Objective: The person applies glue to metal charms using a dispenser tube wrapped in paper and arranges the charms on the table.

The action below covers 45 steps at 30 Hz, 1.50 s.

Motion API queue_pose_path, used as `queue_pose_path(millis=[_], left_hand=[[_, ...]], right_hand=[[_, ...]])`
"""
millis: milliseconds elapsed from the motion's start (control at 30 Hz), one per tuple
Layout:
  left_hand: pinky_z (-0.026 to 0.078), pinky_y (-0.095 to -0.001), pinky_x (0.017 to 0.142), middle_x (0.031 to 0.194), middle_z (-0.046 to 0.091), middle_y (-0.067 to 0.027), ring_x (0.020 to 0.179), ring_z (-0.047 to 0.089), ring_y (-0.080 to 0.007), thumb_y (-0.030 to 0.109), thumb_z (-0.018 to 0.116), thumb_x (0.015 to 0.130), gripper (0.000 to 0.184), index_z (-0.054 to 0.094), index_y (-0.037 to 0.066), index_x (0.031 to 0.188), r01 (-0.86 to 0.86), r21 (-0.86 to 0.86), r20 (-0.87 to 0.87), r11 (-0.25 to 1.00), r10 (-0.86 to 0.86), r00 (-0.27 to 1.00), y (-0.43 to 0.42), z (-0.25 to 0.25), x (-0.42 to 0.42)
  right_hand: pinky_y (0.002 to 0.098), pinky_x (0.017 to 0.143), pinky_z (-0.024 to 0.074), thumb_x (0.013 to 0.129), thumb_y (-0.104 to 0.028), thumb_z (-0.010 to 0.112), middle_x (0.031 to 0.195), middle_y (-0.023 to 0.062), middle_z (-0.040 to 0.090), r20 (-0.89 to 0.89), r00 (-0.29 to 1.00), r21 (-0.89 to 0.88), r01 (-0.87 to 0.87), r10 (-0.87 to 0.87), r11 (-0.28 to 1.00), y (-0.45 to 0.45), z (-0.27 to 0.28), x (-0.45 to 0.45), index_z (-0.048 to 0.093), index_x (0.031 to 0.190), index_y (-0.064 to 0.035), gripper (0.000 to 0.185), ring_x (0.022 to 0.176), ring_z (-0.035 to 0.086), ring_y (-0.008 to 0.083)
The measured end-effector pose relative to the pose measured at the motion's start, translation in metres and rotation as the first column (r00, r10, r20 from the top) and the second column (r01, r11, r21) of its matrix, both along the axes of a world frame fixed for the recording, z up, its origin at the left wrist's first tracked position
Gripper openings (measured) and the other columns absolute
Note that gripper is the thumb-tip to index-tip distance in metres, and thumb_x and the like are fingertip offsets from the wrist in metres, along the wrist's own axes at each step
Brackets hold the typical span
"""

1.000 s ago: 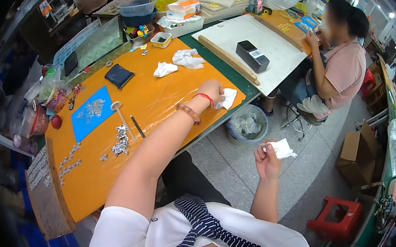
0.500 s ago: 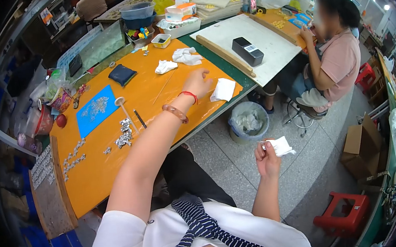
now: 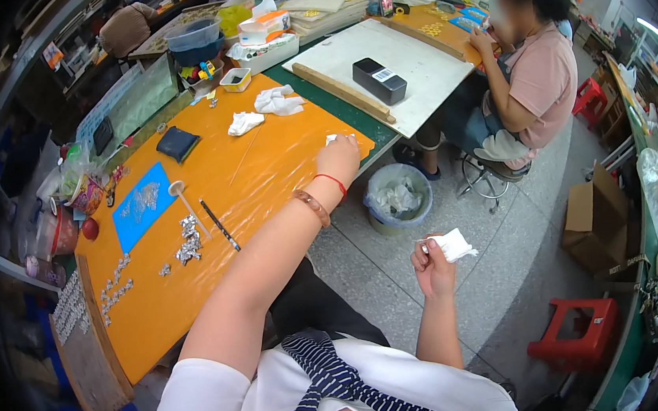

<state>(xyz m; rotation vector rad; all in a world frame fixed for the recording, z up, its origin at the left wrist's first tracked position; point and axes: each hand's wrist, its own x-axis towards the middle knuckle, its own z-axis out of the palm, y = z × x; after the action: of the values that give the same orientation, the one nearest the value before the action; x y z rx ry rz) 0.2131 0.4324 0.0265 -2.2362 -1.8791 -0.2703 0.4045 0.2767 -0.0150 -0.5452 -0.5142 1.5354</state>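
My left hand (image 3: 338, 157), with a red string and a brown bangle at the wrist, is closed at the right edge of the orange table top (image 3: 278, 171). A bit of white tissue (image 3: 330, 139) shows at its fingers; the rest is hidden. Over the floor, my right hand (image 3: 436, 274) pinches another white tissue (image 3: 453, 246) between thumb and fingers. Two crumpled tissues (image 3: 245, 123) (image 3: 279, 101) lie farther back on the table. Left of my left arm are a black pen (image 3: 219, 224), a wooden-looking stick with a round head (image 3: 177, 188) and silvery pieces (image 3: 188, 241).
A blue mat (image 3: 140, 216) with small pieces lies at left, near a dark pouch (image 3: 178, 144). A lined bin (image 3: 398, 199) stands beside the table. A black box (image 3: 379, 80) rests on a white board (image 3: 427, 77). A seated person (image 3: 535, 82) works beyond; a red stool (image 3: 575, 332) stands right.
My left hand, open and apart from the flat tissue half a second ago, has moved over it and closed. My right hand still holds its tissue. The whole view has shifted slightly.
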Motion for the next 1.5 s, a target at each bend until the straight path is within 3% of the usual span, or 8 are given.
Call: queue_pose_path(millis=[167,400,867,1000,1067,1167,1300,1500], left_hand=[[0.048,-0.0325,0.051,0.072,0.056,-0.0101,0.067,0.058,-0.0226,0.011,0.043,0.077,0.007,0.048,0.006,0.079,-0.118,0.085,-0.029,0.989,0.121,0.992,0.009,0.007,-0.002],[0.046,-0.0358,0.052,0.069,0.056,-0.0120,0.062,0.058,-0.0267,0.012,0.042,0.077,0.009,0.049,0.007,0.076,-0.003,0.127,0.024,0.992,0.000,1.000,0.019,0.006,-0.041],[0.045,-0.0437,0.058,0.068,0.056,-0.0219,0.064,0.056,-0.0349,0.015,0.043,0.071,0.018,0.055,0.003,0.070,-0.023,0.022,0.402,0.999,0.013,0.916,0.012,0.031,-0.049],[0.043,-0.0424,0.061,0.072,0.056,-0.0179,0.068,0.055,-0.0326,0.015,0.045,0.071,0.015,0.055,0.004,0.068,-0.115,0.056,0.449,0.992,0.078,0.890,0.016,0.031,-0.049],[0.041,-0.0393,0.063,0.075,0.054,-0.0117,0.073,0.053,-0.0276,0.013,0.048,0.072,0.011,0.054,0.006,0.066,0.035,0.410,0.339,0.912,-0.187,0.922,0.022,0.027,-0.055],[0.039,-0.0392,0.060,0.073,0.051,-0.0080,0.067,0.051,-0.0263,0.007,0.054,0.065,0.003,0.056,0.009,0.067,0.159,0.558,0.104,0.815,-0.259,0.960,0.023,0.019,-0.057],[0.042,-0.0371,0.058,0.073,0.053,-0.0086,0.067,0.054,-0.0242,0.009,0.055,0.064,0.004,0.058,0.009,0.067,0.185,0.352,0.040,0.918,-0.212,0.976,0.013,0.005,-0.047],[0.047,-0.0321,0.058,0.072,0.055,-0.0116,0.068,0.056,-0.0244,0.007,0.051,0.069,0.009,0.060,0.006,0.070,-0.036,0.021,0.073,0.999,0.034,0.997,0.003,0.017,-0.026]], right_hand=[[0.0198,0.042,0.0257,0.077,-0.005,0.052,0.061,0.0002,0.041,-0.032,0.999,-0.004,-0.002,0.002,1.000,0.004,0.006,-0.004,0.047,0.080,-0.0041,0.006,0.050,0.034,0.0077],[0.0198,0.041,0.0253,0.077,-0.005,0.052,0.062,0.0004,0.041,-0.004,1.000,-0.026,0.000,0.000,1.000,0.008,0.000,0.000,0.047,0.081,-0.0040,0.007,0.050,0.034,0.0074],[0.0195,0.042,0.0240,0.078,-0.010,0.053,0.062,0.0006,0.042,0.014,1.000,-0.032,-0.011,0.011,0.999,0.014,0.005,-0.004,0.050,0.081,-0.0034,0.008,0.051,0.032,0.0080],[0.0194,0.042,0.0242,0.078,-0.010,0.053,0.063,0.0006,0.042,0.015,1.000,-0.033,-0.005,0.005,0.999,0.016,0.003,-0.003,0.050,0.081,-0.0035,0.008,0.051,0.033,0.0079],[0.0202,0.042,0.0264,0.076,-0.005,0.053,0.063,0.0010,0.043,-0.025,1.000,-0.048,-0.020,0.018,0.999,0.016,0.002,-0.003,0.047,0.080,-0.0047,0.007,0.051,0.035,0.0077],[0.0203,0.042,0.0266,0.076,-0.005,0.053,0.063,0.0011,0.043,-0.007,1.000,-0.041,-0.017,0.017,0.999,0.016,0.001,-0.006,0.046,0.079,-0.0047,0.007,0.050,0.035,0.0076],[0.0193,0.042,0.0244,0.078,-0.009,0.053,0.063,0.0005,0.042,0.014,1.000,-0.052,-0.014,0.015,0.999,0.017,-0.001,-0.009,0.049,0.081,-0.0035,0.007,0.052,0.033,0.0086],[0.0203,0.042,0.0266,0.077,-0.005,0.052,0.062,0.0008,0.042,0.003,1.000,-0.076,-0.018,0.019,0.997,0.018,0.002,-0.011,0.046,0.079,-0.0045,0.006,0.050,0.035,0.0075]])
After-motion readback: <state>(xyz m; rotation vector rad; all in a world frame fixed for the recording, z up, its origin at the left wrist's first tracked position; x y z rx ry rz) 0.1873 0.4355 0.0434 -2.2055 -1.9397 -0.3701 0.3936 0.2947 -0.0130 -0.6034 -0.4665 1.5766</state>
